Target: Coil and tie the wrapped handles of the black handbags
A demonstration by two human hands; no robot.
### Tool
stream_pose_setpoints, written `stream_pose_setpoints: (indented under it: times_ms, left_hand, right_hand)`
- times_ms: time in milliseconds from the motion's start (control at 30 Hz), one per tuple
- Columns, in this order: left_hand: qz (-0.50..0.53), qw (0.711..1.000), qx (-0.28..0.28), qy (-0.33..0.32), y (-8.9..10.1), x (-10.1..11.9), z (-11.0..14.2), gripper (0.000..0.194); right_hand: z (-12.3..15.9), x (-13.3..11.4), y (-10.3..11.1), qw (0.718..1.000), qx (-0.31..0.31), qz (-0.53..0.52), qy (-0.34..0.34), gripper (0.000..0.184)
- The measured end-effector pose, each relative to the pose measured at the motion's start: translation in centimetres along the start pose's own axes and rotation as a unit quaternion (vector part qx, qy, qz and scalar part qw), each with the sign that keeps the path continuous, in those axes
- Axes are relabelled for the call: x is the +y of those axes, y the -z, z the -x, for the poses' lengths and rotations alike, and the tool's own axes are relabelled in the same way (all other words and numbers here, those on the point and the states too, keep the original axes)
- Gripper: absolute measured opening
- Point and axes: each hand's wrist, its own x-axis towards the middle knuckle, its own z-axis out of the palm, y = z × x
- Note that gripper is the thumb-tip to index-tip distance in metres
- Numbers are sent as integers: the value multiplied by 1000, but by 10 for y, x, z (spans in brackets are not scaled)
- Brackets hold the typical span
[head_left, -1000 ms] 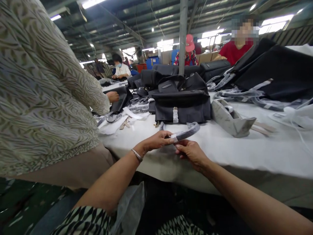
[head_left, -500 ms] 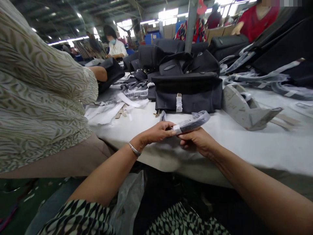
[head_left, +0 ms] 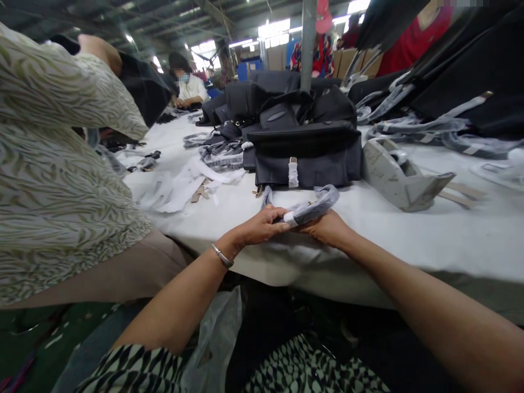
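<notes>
Both my hands are on a dark bag strap (head_left: 313, 212) wrapped in clear plastic, held low over the table's front edge. My left hand (head_left: 262, 225) pinches it beside a white band, thumb on top. From the right, my right hand (head_left: 329, 228) grips it underneath, its fingertips mostly hidden behind the strap. Just beyond stands a black handbag (head_left: 307, 155), its front buckle tab (head_left: 293, 172) wrapped in white. A grey tape dispenser (head_left: 403, 177) sits right of the bag.
White paper strips (head_left: 180, 188) lie at the left on the white-covered table (head_left: 458, 240). More black bags (head_left: 249, 103) are piled behind, with plastic-wrapped straps (head_left: 429, 131) at the right. A co-worker in a patterned blouse (head_left: 61, 180) stands close at my left.
My right hand has slid further under the strap, its fingers now less visible. The co-worker at the left has raised an arm with a black piece. A dark item has risen at the upper right.
</notes>
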Motion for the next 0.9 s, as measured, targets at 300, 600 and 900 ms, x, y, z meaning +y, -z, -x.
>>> stream_pose_setpoints:
  times_ms: [300,600,900]
  left_hand:
    - [-4,997,-71,-29,10,-1,-6,39]
    - [-230,969,92,6,-48,15,1,40]
    - [-307,944,120,-33,-71,31,4,43]
  right_hand:
    - [0,-1,14,970,32,242,-20,46]
    - [9,30,33,971,-50,228,48,36]
    - [53,58,125,977,-156,54,-133,21]
